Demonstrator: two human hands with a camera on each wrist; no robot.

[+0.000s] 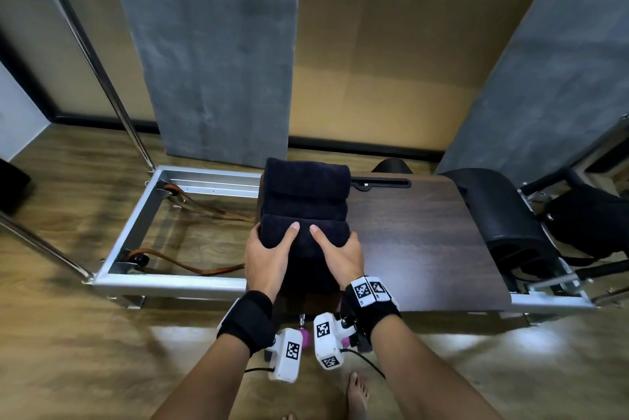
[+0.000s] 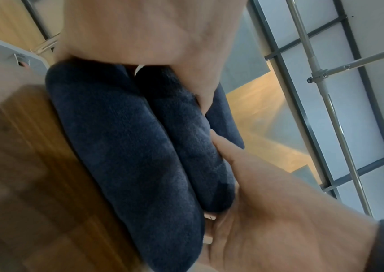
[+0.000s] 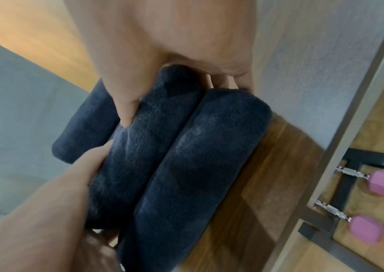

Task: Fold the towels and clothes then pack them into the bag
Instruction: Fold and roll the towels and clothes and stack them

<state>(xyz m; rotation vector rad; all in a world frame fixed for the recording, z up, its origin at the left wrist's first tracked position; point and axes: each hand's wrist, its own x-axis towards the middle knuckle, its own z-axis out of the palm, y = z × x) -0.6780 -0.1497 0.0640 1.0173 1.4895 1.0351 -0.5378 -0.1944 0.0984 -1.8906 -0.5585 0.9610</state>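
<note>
Dark towel [image 1: 305, 201] lay folded at the left end of the wooden board [image 1: 418, 235]. Left hand [image 1: 269, 256] and right hand [image 1: 340, 254] both gripped its near fold, thumbs on top, probably to tighten the roll. No bag identifiable.

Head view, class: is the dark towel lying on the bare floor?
No: the dark towel lies on the wooden board, both hands gripping its near fold.

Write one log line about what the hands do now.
left hand: grips dark navy terry towel | right hand: grips it | dark wooden board: underneath
</note>
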